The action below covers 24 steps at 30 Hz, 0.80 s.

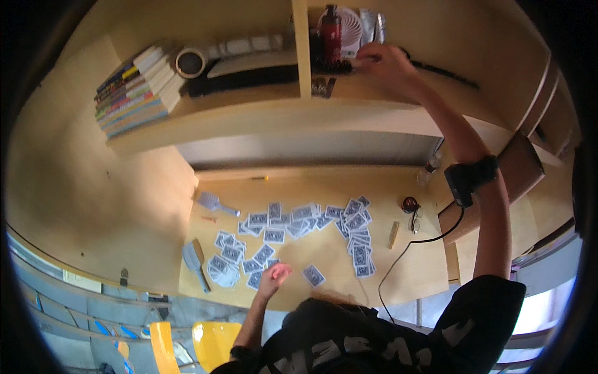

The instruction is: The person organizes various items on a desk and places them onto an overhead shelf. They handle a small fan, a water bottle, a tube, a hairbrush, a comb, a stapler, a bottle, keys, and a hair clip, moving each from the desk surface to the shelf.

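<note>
My right hand (384, 61) reaches up into the right shelf bay. Its curled fingers are around the end of a black-bristled brush (340, 67); the grip itself is blurred. Just behind the brush stand a dark red bottle (331, 35) and a white fan (351, 29). Low over the desk, my left hand (275, 276) is loosely curled, with nothing visible in it. Below and beside it lie face-down playing cards (264, 254), partly hidden by the hand. A single card (313, 276) lies to its right. More cards (359, 248) spread in overlapping rows across the desk.
A paddle brush (195, 262) and a pale vented brush (212, 203) lie on the desk's left. Glasses (415, 219) and a wooden strip (394, 235) lie right. Books (135, 96) lean on the shelf. A cable (397, 252) hangs from my right wrist device. A yellow chair (212, 346) stands lower left.
</note>
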Tool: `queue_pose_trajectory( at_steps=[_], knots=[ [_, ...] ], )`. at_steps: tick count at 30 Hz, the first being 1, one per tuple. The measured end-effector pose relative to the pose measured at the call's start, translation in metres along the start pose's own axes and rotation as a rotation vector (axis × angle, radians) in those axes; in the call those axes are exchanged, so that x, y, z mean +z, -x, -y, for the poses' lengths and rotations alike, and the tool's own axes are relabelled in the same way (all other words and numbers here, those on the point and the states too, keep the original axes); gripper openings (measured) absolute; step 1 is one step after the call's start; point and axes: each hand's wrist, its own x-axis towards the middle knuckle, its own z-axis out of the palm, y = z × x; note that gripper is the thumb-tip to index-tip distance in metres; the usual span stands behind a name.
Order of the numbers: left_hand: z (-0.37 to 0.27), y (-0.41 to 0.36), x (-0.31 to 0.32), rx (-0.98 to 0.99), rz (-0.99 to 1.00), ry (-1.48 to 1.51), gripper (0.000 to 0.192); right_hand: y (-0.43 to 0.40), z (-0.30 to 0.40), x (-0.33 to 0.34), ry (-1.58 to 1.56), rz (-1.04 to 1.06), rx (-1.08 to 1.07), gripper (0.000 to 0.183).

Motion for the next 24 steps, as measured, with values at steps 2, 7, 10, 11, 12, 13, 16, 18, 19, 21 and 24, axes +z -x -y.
queue_pose_trajectory(
  at_steps=[2, 7, 10, 11, 12, 13, 16, 18, 19, 21, 24],
  knots=[
    [0.013, 0.004, -0.001, -0.027, 0.011, -0.018, 0.021, 0.019, 0.019, -0.016, -0.336, -0.029, 0.219, 0.021],
    [0.043, 0.005, -0.049, 0.068, -0.070, -0.200, 0.017, 0.172, 0.081, -0.022, -0.066, -0.127, 0.043, 0.018],
    [0.050, -0.011, -0.100, 0.050, -0.253, -0.314, 0.011, 0.285, 0.081, 0.049, -0.472, 0.178, 0.015, 0.021],
    [0.050, -0.016, -0.120, -0.047, -0.329, -0.462, 0.011, 0.329, 0.080, 0.078, -0.500, 0.369, 0.264, 0.019],
    [0.047, -0.024, -0.139, -0.017, -0.421, -0.598, 0.012, 0.369, 0.081, 0.105, -0.462, 0.497, 0.397, 0.019],
    [0.047, -0.027, -0.157, -0.054, -0.513, -0.743, 0.013, 0.409, 0.080, 0.126, -0.450, 0.518, 0.171, 0.019],
    [0.039, -0.025, -0.203, -0.471, -0.783, -1.071, 0.024, 0.514, 0.093, 0.137, -0.421, 0.787, 0.345, 0.015],
    [0.038, -0.004, -0.219, -0.718, -0.989, -1.285, 0.052, 0.557, 0.103, 0.127, -0.473, 0.824, 0.509, 0.014],
    [0.039, 0.006, -0.224, -0.824, -1.109, -1.312, 0.063, 0.569, 0.109, 0.124, -0.485, 0.786, 0.594, 0.013],
    [0.049, 0.019, -0.228, -1.003, -1.136, -1.103, 0.073, 0.579, 0.115, 0.117, -0.516, 0.757, 0.735, 0.013],
    [0.074, 0.037, -0.237, -1.039, -1.051, -0.864, 0.078, 0.566, 0.115, 0.122, -0.494, 0.783, 0.715, 0.014]
  ],
)
